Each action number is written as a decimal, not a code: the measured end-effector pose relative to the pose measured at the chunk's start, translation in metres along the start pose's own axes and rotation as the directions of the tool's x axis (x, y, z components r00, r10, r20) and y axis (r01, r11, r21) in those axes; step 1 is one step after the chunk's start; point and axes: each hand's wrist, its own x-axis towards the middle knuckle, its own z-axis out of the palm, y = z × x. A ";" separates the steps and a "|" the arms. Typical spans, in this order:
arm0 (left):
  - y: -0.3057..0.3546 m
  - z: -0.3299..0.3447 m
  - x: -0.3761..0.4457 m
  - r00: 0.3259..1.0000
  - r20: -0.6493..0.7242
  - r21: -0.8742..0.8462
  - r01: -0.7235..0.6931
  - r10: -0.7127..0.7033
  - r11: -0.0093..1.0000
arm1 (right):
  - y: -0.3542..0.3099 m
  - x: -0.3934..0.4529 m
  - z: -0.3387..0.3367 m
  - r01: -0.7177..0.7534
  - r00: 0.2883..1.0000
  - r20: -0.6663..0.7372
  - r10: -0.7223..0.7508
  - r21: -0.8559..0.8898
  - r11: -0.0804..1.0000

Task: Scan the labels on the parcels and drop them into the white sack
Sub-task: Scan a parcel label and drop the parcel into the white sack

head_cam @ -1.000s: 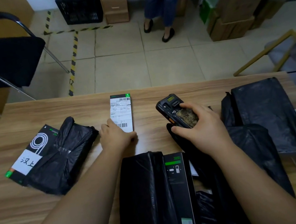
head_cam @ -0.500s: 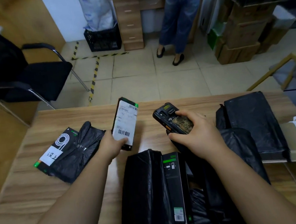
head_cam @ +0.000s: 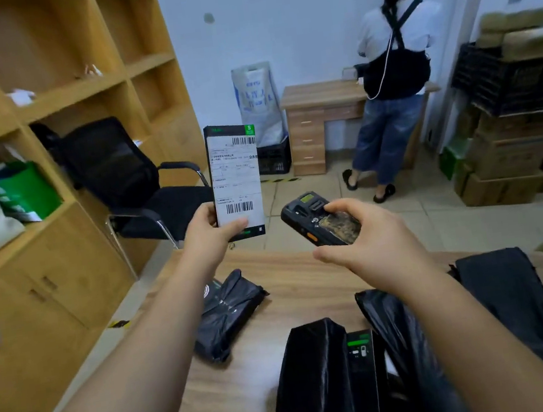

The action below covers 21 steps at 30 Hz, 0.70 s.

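Black parcel (head_cam: 235, 179) now raised upright in left hand (head_cam: 208, 237), off table (head_cam: 293, 275).

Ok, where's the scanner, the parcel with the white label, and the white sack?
scanner (head_cam: 324, 221): head view, on its dark body near the keypad.
parcel with the white label (head_cam: 235, 176): head view, middle of the label.
white sack (head_cam: 258, 103): head view, on its printed front.

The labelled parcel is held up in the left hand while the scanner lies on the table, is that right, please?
Not quite: the scanner is not on the table; the right hand grips it in the air. The left hand does hold up the labelled parcel, as the head view shows.
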 end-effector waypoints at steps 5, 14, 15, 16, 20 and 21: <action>0.004 -0.030 0.002 0.999 -0.014 0.027 -0.039 0.039 0.999 | -0.038 -0.021 0.012 -0.059 0.987 0.143 0.077 -0.125 0.990; -0.008 -0.102 0.012 0.997 0.014 0.075 -0.082 0.081 0.994 | -0.107 -0.042 0.067 -0.129 0.981 0.125 0.152 -0.171 0.977; -0.010 -0.110 0.013 0.996 0.020 0.078 -0.083 0.081 0.994 | -0.114 -0.044 0.073 -0.132 0.981 0.119 0.154 -0.178 0.975; -0.011 -0.119 0.015 0.996 0.026 0.082 -0.087 0.086 0.993 | -0.120 -0.045 0.078 -0.134 0.980 0.118 0.158 -0.184 0.974; -0.016 -0.144 0.024 0.994 0.051 0.084 -0.104 0.100 0.991 | -0.140 -0.051 0.096 -0.157 0.973 0.136 0.185 -0.191 0.969; -0.017 -0.149 0.027 0.993 0.059 0.077 -0.106 0.101 0.991 | -0.145 -0.052 0.100 -0.164 0.972 0.138 0.192 -0.192 0.968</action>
